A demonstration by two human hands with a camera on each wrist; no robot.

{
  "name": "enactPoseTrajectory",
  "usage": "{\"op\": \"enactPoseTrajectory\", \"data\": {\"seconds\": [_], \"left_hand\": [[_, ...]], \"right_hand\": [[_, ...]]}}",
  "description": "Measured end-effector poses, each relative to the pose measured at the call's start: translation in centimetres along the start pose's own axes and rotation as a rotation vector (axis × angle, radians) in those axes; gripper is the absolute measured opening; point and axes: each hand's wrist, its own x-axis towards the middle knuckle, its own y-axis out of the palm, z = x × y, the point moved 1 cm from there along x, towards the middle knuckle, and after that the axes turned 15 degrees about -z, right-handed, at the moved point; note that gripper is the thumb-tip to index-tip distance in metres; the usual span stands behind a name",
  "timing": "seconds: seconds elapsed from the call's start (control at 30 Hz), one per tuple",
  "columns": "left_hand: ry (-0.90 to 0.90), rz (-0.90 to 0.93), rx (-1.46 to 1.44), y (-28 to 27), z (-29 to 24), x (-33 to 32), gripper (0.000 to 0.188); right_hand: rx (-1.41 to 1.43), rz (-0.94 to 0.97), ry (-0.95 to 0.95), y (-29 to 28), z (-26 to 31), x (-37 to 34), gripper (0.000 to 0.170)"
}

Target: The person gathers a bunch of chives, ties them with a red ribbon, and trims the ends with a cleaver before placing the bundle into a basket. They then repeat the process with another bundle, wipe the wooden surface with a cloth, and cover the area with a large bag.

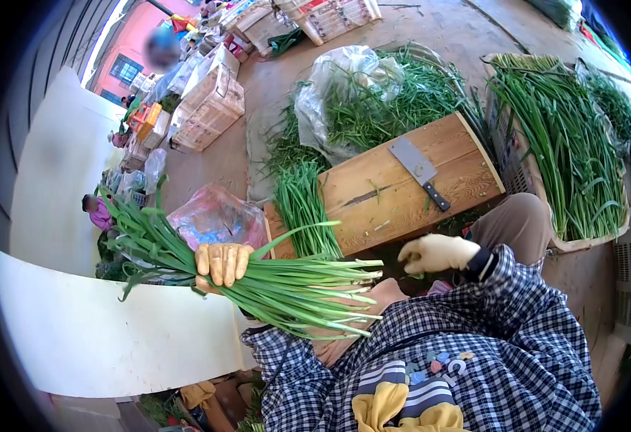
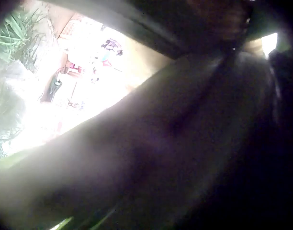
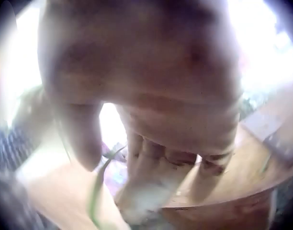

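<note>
My gloved left hand (image 1: pixel 223 263) grips a bunch of long green leafy stalks (image 1: pixel 297 284) around its middle, with pale cut ends pointing right and leaves fanning left. The gloved right hand (image 1: pixel 438 254) hovers just right of those ends, its fingers loosely bent and the thumb apart from them. A thin green blade (image 3: pixel 97 191) shows near that thumb in the right wrist view. Another heap of green stalks (image 1: pixel 305 209) lies across the left end of a wooden board (image 1: pixel 373 216). On the board's right part rests a cleaver (image 1: pixel 414 162). The left wrist view is mostly dark and blurred.
Behind the board lie loose green trimmings (image 1: pixel 402 101) with clear plastic film (image 1: pixel 319 108). A crate of green stalks (image 1: pixel 553 151) stands at the right. Pink plastic (image 1: pixel 215 216) lies left of the board, and a white curved panel (image 1: pixel 114 327) borders the left side.
</note>
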Motion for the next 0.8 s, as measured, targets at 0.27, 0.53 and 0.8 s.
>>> {"op": "enactPoseTrajectory", "data": {"seconds": [0.27,0.53,0.8], "left_hand": [[0.053,-0.022,-0.039,0.4,1.8,1.0,0.018],[-0.082,0.190,0.092,0.1,1.2,1.4,0.015],[-0.297,-0.312,-0.028,0.9,8.0,2.1,0.009]], "right_hand": [[0.907,0.005,-0.105,0.4,5.9,0.6,0.052],[-0.171,-0.305,-0.499,2.4,-0.3,0.9,0.018],[0.438,-0.537,-0.259,-6.0,5.8,4.1,0.053]]}}
